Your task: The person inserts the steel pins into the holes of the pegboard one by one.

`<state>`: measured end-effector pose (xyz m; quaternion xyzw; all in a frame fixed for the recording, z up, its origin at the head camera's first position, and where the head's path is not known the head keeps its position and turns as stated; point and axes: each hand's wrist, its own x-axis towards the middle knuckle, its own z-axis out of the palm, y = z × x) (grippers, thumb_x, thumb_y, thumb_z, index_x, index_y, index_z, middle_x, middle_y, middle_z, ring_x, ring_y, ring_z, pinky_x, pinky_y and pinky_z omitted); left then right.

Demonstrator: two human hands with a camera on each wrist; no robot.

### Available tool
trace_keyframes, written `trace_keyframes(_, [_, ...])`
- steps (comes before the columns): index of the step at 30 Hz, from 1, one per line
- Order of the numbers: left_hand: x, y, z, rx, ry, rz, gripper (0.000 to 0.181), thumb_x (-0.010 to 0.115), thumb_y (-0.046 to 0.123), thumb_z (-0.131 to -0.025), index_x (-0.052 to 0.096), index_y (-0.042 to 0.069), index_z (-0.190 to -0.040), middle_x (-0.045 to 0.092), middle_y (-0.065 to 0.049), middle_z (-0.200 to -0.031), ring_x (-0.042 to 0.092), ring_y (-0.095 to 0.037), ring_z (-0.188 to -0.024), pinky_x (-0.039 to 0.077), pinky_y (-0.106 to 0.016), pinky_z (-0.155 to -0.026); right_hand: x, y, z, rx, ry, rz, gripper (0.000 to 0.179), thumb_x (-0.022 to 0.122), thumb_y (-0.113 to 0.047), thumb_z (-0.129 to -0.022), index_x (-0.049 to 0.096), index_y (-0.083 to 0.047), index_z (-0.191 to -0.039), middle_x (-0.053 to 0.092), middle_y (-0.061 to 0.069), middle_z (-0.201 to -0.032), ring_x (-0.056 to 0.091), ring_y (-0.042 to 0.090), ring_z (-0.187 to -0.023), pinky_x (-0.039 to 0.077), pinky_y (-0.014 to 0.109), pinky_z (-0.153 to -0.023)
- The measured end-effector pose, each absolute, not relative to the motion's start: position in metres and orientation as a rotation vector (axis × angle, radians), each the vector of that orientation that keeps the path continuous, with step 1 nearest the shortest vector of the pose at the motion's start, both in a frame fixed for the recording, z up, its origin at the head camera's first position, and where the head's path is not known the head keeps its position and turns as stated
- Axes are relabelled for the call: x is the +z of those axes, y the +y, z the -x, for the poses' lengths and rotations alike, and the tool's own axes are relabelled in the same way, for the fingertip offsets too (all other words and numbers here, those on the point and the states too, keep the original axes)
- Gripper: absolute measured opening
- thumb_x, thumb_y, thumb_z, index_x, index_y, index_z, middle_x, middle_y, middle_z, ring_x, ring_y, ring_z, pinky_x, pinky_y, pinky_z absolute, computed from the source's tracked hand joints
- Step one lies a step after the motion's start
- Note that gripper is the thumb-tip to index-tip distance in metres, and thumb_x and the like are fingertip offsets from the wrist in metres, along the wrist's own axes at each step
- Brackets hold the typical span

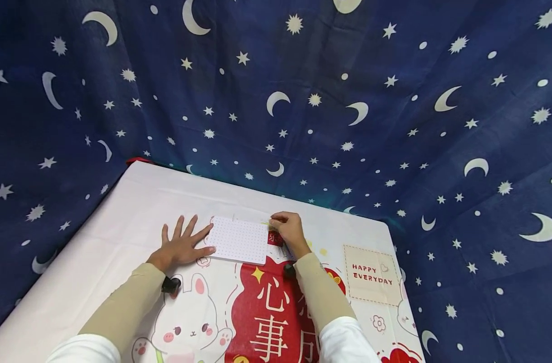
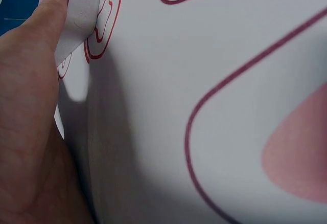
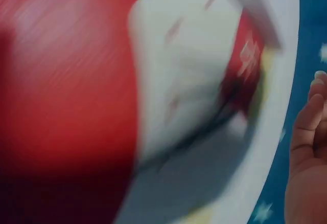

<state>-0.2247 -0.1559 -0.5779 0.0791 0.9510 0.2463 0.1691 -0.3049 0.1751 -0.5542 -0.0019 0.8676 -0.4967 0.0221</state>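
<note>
A white board dotted with rows of small holes (image 1: 239, 239) lies on the table between the two hands. With fingers spread, my left hand (image 1: 180, 247) rests at its left side, the thumb and a fingertip touching the edge. The left wrist view shows the thumb (image 2: 48, 17) against the board's thick side (image 2: 84, 12). My right hand (image 1: 289, 229) is at the far right corner, fingers bent, pinching what looks like a thin yellow-green piece (image 1: 264, 223). The right wrist view shows only bent fingers (image 3: 306, 127); the fingertip contact is hidden there.
A thin upright pin (image 1: 233, 217) shows at the board's back edge. The tablecloth (image 1: 167, 191) carries printed rabbits, red patches and lettering. Dark blue curtains (image 1: 239, 101) with moons and stars hang behind and beside the table.
</note>
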Motion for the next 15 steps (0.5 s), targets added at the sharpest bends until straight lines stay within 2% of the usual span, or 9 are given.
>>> trace_keyframes(5, [-0.577,-0.159,0.224,0.722,2.705,-0.226,0.090,0.053,0.074,-0.093,0.026,0.028,-0.166,-0.003,-0.022,-0.176,-0.018,-0.055,-0.158,-0.024,-0.077,-0.115,-0.561,0.210,0.292,-1.461,2.700,-0.200,0.018,0.076,-0.012,-0.094,0.081,-0.007,-0.111,0.077,0.012,-0.109,0.064,0.023,-0.094,0.059,0.031,-0.080])
trace_keyframes(7, [-0.578,-0.161,0.223,0.736,2.708,-0.230,0.090,0.053,0.074,-0.093,0.027,0.027,-0.165,-0.002,-0.023,-0.175,-0.017,-0.055,-0.158,-0.024,-0.077,-0.115,-0.565,0.220,0.286,-1.409,2.710,-0.217,0.017,0.077,-0.013,-0.094,0.081,-0.006,-0.109,0.077,0.012,-0.109,0.064,0.023,-0.095,0.057,0.032,-0.078])
trace_keyframes(10, [-0.581,-0.162,0.224,0.753,2.714,-0.237,0.093,0.052,0.077,-0.092,0.026,0.028,-0.165,-0.002,-0.023,-0.175,-0.018,-0.054,-0.158,-0.026,-0.076,-0.115,-0.570,0.229,0.277,-1.341,2.711,-0.211,0.015,0.079,-0.015,-0.092,0.081,-0.006,-0.105,0.077,0.012,-0.109,0.064,0.022,-0.098,0.056,0.034,-0.084])
trace_keyframes(15, [-0.586,-0.158,0.224,0.774,2.708,-0.257,0.096,0.048,0.083,-0.089,0.024,0.031,-0.166,-0.005,-0.021,-0.176,-0.021,-0.052,-0.158,-0.028,-0.074,-0.115,-0.573,0.232,0.264,-1.254,2.736,-0.207,0.015,0.082,-0.016,-0.088,0.082,-0.004,-0.098,0.078,0.013,-0.102,0.066,0.024,-0.096,0.060,0.039,-0.086])
